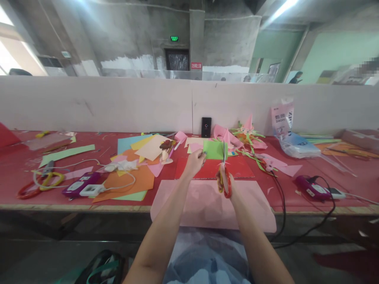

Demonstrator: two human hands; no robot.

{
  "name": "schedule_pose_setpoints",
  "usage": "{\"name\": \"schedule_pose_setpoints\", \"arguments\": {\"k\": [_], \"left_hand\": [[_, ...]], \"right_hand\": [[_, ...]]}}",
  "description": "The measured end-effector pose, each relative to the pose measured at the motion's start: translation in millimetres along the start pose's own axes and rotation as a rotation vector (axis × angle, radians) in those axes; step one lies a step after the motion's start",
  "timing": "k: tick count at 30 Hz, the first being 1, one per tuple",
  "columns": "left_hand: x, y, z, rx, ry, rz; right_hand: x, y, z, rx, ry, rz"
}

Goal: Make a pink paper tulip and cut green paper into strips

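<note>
My left hand (pixel 196 162) pinches the left edge of a bright green sheet of paper (pixel 213 150), held up over the table. In my right hand (pixel 225 182) is a pair of scissors (pixel 227 185) with red and yellow handles, my fingers in the loops. The scissor blades point away from me and lie across the right part of the green paper, with a narrow strip of green showing to their right. Below the hands lie a red sheet (pixel 242 167) and, nearer to me, a pale pink mat (pixel 213 205) that overhangs the table edge.
Coloured paper (pixel 130 183) is scattered to the left, near another pair of scissors (pixel 49 179) and a purple power strip (pixel 81 184). A black phone-like device (pixel 206 127) leans on the white partition (pixel 133 104). To the right are a plastic pack (pixel 299 144) and another purple power strip (pixel 312 188) with cables.
</note>
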State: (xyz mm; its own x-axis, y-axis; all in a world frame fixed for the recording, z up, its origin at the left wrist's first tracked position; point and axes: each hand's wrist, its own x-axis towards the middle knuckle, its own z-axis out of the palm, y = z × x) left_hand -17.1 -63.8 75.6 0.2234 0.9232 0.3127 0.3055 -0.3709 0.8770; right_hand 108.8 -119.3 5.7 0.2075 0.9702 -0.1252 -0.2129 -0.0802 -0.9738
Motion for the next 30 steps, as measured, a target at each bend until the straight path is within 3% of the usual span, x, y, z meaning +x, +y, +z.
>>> {"name": "schedule_pose_setpoints", "arguments": {"k": [12, 18, 26, 30], "left_hand": [[-3, 2, 6.1, -0.04, 0.001, -0.07], [-1, -9, 6.9, -0.023, 0.011, -0.057], [-3, -18, 5.2, -0.051, 0.015, -0.069], [-5, -34, 4.0, -0.042, 0.082, -0.135]], "right_hand": [[-10, -5, 1, 0.006, 0.025, 0.027], [-12, -6, 0, -0.047, 0.05, 0.083], [-7, 2, -1, -0.101, 0.068, 0.042], [1, 5, -9, -0.143, 0.074, 0.047]]}}
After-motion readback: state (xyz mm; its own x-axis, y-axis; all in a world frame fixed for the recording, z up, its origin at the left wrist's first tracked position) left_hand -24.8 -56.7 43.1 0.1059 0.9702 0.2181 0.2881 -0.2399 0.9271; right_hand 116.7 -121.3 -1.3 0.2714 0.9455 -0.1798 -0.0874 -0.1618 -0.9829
